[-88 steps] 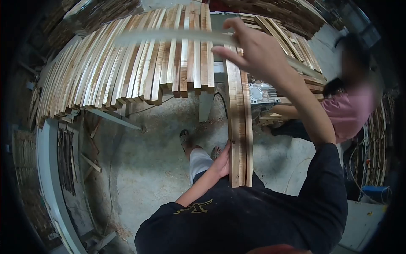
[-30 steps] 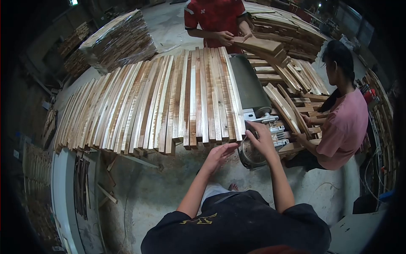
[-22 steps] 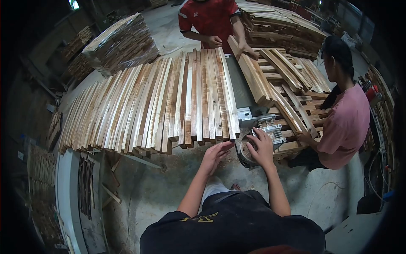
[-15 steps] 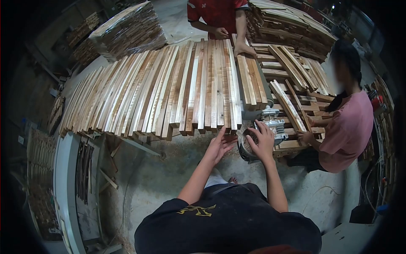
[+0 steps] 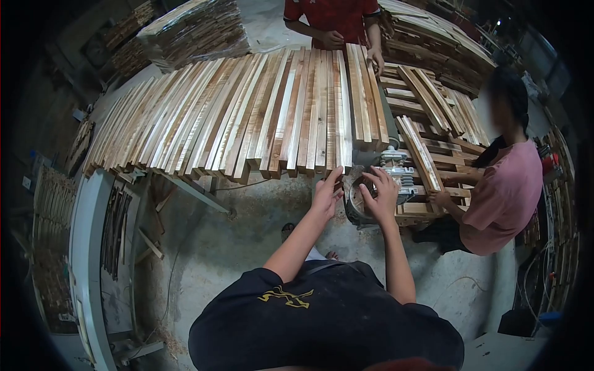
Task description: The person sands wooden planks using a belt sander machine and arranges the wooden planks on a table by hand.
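A long row of wooden strips (image 5: 247,117) lies side by side in front of me. My left hand (image 5: 325,195) is at the near ends of the row's right part, thumb raised against or close to a strip end, fingers apart. Whether it touches the wood I cannot tell. My right hand (image 5: 380,195) is open, fingers spread, over or beside a round metal machine part (image 5: 359,201); contact is unclear. Just beyond it are ribbed metal fittings (image 5: 399,176). A smaller group of strips (image 5: 369,105) sits at the row's right end, above the machine.
A person in red (image 5: 331,21) stands across the row, one hand at the right-hand strips. On the right, a person in pink (image 5: 504,191) handles strips on a slatted stack (image 5: 458,145). A pale metal beam (image 5: 90,247) stands at left. Wrapped timber (image 5: 195,34) is behind.
The hand of the person in red has drawn back from on top of the right-hand strips to their far side. My left hand has moved slightly forward and right. The view has shifted a little.
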`<state>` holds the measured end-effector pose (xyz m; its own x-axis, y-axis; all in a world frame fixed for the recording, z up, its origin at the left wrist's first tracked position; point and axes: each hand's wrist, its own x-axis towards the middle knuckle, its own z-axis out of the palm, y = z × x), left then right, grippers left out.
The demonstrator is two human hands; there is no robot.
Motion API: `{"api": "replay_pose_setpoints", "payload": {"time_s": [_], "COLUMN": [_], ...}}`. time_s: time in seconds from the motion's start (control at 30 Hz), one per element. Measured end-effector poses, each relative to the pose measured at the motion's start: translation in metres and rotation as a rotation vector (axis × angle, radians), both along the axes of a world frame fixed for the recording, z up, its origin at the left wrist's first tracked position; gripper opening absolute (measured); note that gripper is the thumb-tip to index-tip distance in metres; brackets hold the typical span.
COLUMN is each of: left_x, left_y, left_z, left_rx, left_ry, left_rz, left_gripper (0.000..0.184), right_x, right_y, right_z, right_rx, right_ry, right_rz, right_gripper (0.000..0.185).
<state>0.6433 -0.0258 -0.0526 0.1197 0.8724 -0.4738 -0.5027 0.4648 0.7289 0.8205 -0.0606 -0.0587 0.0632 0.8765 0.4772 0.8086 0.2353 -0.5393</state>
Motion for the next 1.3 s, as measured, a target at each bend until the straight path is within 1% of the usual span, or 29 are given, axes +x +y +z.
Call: {"api": "replay_pose_setpoints", "payload": {"time_s": [0.13,0.2,0.27,0.33,0.4,0.43,0.47,0.5,0.53,0.57,0.6,0.63,0.7,0.73,0.77,0.8,0.83,0.87,0.9,0.93,0.97,1.0,1.07,1.1,1.13,1.2,1.23,1.27,1.3], "left_x": [-0.006,-0.014,-0.026,-0.032,-0.037,-0.036,-0.038,-0.043,-0.050,-0.058,-0.059,-0.055,-0.034,-0.022,-0.007,0.009,0.023,0.033,0.040,0.047,0.047,0.050,0.055,0.049,0.048,0.035,0.027,0.022,0.023], "left_y": [-0.013,-0.042,-0.077,-0.113,-0.134,-0.146,-0.150,-0.142,-0.125,-0.113,-0.107,-0.095,-0.062,-0.045,-0.030,-0.022,-0.026,-0.030,-0.045,-0.064,-0.074,-0.081,-0.084,-0.087,-0.082,-0.059,-0.045,-0.028,-0.017], "left_z": [0.016,0.035,0.063,0.092,0.108,0.125,0.128,0.129,0.133,0.139,0.146,0.149,0.160,0.166,0.171,0.181,0.187,0.193,0.195,0.192,0.190,0.182,0.157,0.162,0.156,0.140,0.130,0.118,0.110], "left_rx": [-0.060,-0.084,-0.094,-0.113,0.069,0.238,0.424,0.688,0.961,0.972,1.015,1.189,1.451,1.519,1.591,1.694,1.725,1.742,1.534,1.315,1.238,1.092,1.058,0.817,0.850,0.616,0.539,0.536,0.543], "left_ry": [-0.093,-0.126,-0.145,-0.054,0.269,0.310,0.392,0.332,0.272,0.260,0.444,0.663,1.071,1.231,1.169,1.112,0.909,0.695,0.530,0.369,0.327,0.219,0.217,0.287,0.311,0.242,0.212,0.185,0.191], "left_rz": [-0.036,-0.116,-0.228,-0.328,-0.620,-0.668,-0.694,-0.750,-0.795,-0.860,-0.723,-0.505,-0.117,-0.122,-0.123,-0.160,-0.421,-0.673,-0.735,-0.793,-0.788,-0.785,-0.595,-0.597,-0.495,-0.459,-0.434,-0.404,-0.407], "left_gripper": [0.031,0.030,0.028,0.030,0.033,0.034,0.025,0.020,0.016,0.011,0.013,0.037,0.077,0.103,0.108,0.103,0.098,0.094,0.090,0.086,0.083,0.080,0.079,0.082,0.074,0.063,0.058,0.055,0.055], "right_x": [-0.003,-0.006,-0.011,-0.019,-0.034,-0.038,-0.043,-0.042,-0.043,-0.038,-0.032,-0.015,0.024,0.048,0.075,0.097,0.119,0.133,0.147,0.150,0.154,0.144,0.096,0.068,0.037,0.002,-0.014,-0.023,-0.035], "right_y": [-0.007,-0.011,-0.005,0.005,0.018,0.028,0.034,0.022,0.012,0.003,-0.006,-0.029,-0.057,-0.070,-0.076,-0.073,-0.070,-0.052,-0.034,-0.007,0.015,0.027,0.032,0.022,0.005,-0.018,-0.037,-0.050,-0.069], "right_z": [0.015,0.028,0.033,0.035,0.049,0.049,0.048,0.087,0.113,0.126,0.139,0.173,0.209,0.229,0.253,0.280,0.308,0.320,0.333,0.337,0.338,0.336,0.314,0.295,0.269,0.172,0.146,0.123,0.117], "right_rx": [0.136,0.213,0.285,0.316,0.439,0.527,0.614,0.636,0.626,0.612,0.603,0.413,0.576,0.721,0.822,0.818,0.739,0.691,0.644,0.716,0.758,0.709,0.435,0.285,0.157,0.007,-0.283,-0.459,-0.502], "right_ry": [0.277,0.043,-0.066,-0.066,-0.032,0.019,0.071,-0.091,-0.029,0.097,0.227,0.329,0.657,0.791,0.877,0.923,0.965,0.929,0.892,0.678,0.458,0.464,0.690,0.727,0.593,0.389,0.575,0.746,0.778], "right_rz": [0.071,0.079,0.135,0.199,0.286,0.262,0.237,0.157,0.163,0.162,0.162,0.180,0.209,0.295,0.495,0.857,1.218,1.242,1.264,0.859,0.454,0.292,0.268,0.249,0.208,0.225,0.247,0.428,0.453], "right_gripper": [0.036,0.050,0.070,0.077,0.084,0.076,0.068,0.053,0.047,0.050,0.053,0.052,0.056,0.058,0.060,0.054,0.050,0.045,0.043,0.046,0.052,0.055,0.062,0.067,0.074,0.083,0.081,0.082,0.083]}}
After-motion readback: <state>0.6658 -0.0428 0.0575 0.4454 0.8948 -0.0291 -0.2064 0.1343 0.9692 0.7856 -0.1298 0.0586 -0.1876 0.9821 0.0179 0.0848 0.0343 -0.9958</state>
